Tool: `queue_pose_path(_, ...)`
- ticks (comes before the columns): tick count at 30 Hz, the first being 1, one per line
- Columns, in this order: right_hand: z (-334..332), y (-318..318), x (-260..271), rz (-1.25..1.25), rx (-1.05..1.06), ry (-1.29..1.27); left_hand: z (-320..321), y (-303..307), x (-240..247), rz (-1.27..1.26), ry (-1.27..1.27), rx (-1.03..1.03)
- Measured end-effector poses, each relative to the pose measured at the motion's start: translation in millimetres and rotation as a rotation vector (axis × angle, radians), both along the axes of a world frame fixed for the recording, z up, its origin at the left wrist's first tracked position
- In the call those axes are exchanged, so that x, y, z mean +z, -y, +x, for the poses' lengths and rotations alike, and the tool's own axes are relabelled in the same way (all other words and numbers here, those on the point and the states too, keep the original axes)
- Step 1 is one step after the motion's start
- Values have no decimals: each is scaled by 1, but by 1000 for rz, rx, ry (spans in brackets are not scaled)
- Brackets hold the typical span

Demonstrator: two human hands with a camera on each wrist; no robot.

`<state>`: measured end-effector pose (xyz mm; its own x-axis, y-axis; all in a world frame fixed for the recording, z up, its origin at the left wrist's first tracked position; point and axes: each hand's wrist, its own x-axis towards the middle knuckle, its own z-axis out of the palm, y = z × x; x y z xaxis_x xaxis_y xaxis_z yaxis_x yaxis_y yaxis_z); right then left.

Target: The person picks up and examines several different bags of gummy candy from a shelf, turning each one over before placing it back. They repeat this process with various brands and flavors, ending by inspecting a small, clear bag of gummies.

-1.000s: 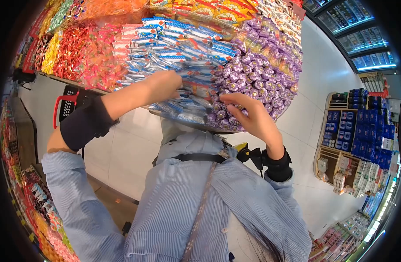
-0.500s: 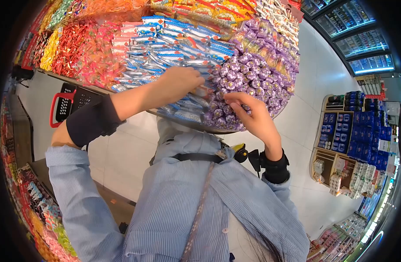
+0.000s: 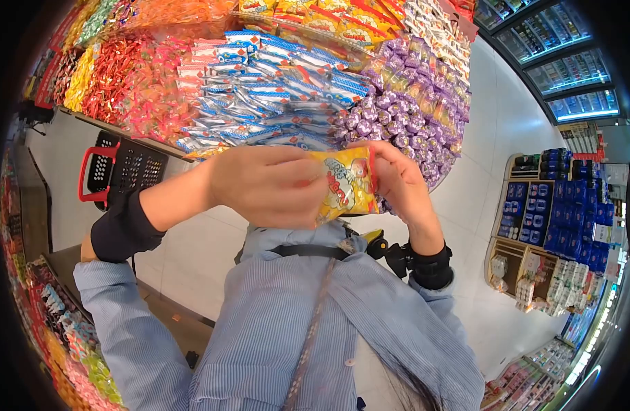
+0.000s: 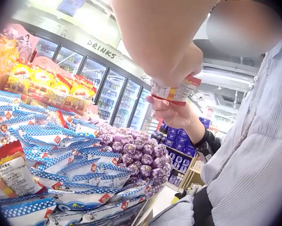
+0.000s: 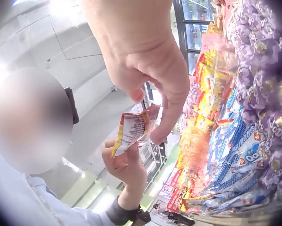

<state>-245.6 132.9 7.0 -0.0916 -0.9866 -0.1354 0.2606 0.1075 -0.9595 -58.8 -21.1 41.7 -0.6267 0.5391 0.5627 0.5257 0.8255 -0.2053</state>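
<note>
A small yellow packet (image 3: 348, 179) of sweets with red edges is held up in front of the body. My left hand (image 3: 270, 185) grips its left end, and in the head view the back of that hand covers much of the fingers. At the packet's right red edge is my right hand (image 3: 404, 192), fingertips right at the edge. The right wrist view shows the right thumb (image 5: 137, 95) apart from the packet's printed back (image 5: 134, 129), with the right fingers alongside its end. Blue-and-white wrapped sweets (image 3: 281, 89) and purple foil-wrapped balls (image 3: 397, 123) lie just beyond the hands.
Another red-edged packet (image 4: 11, 172) lies on the blue-and-white sweets. Larger yellow bags (image 3: 329, 20) stand at the back. A black basket with a red handle (image 3: 99, 175) is at the left, and a shelf of blue packs (image 3: 575, 198) is at the right.
The left hand has come up from the blue-and-white sweets toward the body with the yellow packet. The right hand, previously over the purple balls, is now at the packet's edge.
</note>
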Motion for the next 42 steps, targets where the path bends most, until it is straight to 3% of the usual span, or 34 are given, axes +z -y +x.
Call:
queue_pose_path(3,-3,1,8,51,90,60,2,-1,2,-5,-13,-52)
queue_pose_path(7,-3,-1,18,142,269,174,0,7,5,20,14,32)
queue_pose_path(9,4,0,23,135,270,147,-4,16,2,16,-20,95)
queue_pose_path(12,10,2,23,129,219,127,-9,22,12,158,148,266)
queue_pose_path(16,12,1,24,81,119,81,-12,13,22,1106,533,535)
queue_pose_path(19,13,-1,24,51,82,93,-12,9,17,1564,713,469)
queue_pose_path(22,12,-1,21,23,55,97,-12,5,17,1737,799,370)
queue_pose_path(42,20,-4,20,1,55,-41,-8,-11,15,1787,814,362)
